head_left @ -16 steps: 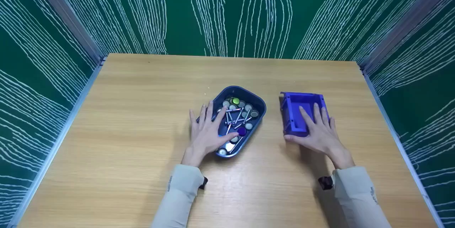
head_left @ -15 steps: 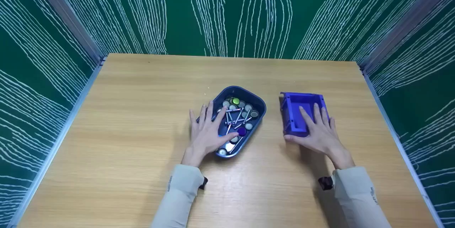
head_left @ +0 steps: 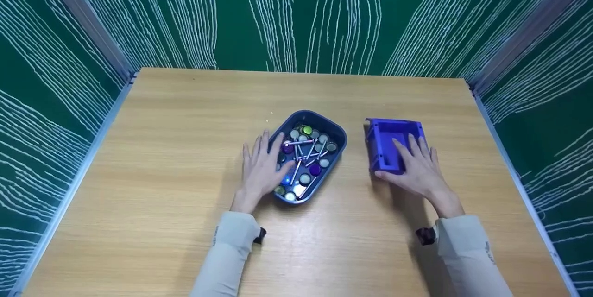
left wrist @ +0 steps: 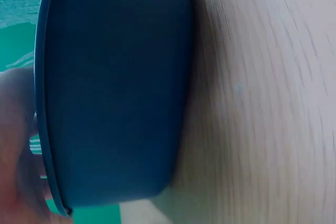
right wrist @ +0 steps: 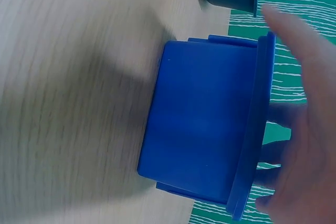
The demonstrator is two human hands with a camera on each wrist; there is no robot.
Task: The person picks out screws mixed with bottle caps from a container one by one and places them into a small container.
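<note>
A dark blue tub with rounded corners stands mid-table in the head view. Inside lie several round bottle caps, mostly silvery with some green, purple and blue, and several thin metal screws. My left hand hovers spread across the tub's left rim, thumb over the contents. To the right is a violet-blue plastic bin with nothing seen in its visible part. My right hand, fingers spread, reaches over the bin's near right corner. In the right wrist view its fingers extend past the bin's rim.
Both containers stand on a wooden table, with a strip of wood between them. Green walls with wavy white lines enclose the back and sides. Metal posts rise at the corners.
My left hand has shifted a little left, uncovering more of the tub, including a purple cap near its left rim. The right hand has moved slightly right; both containers stay put.
</note>
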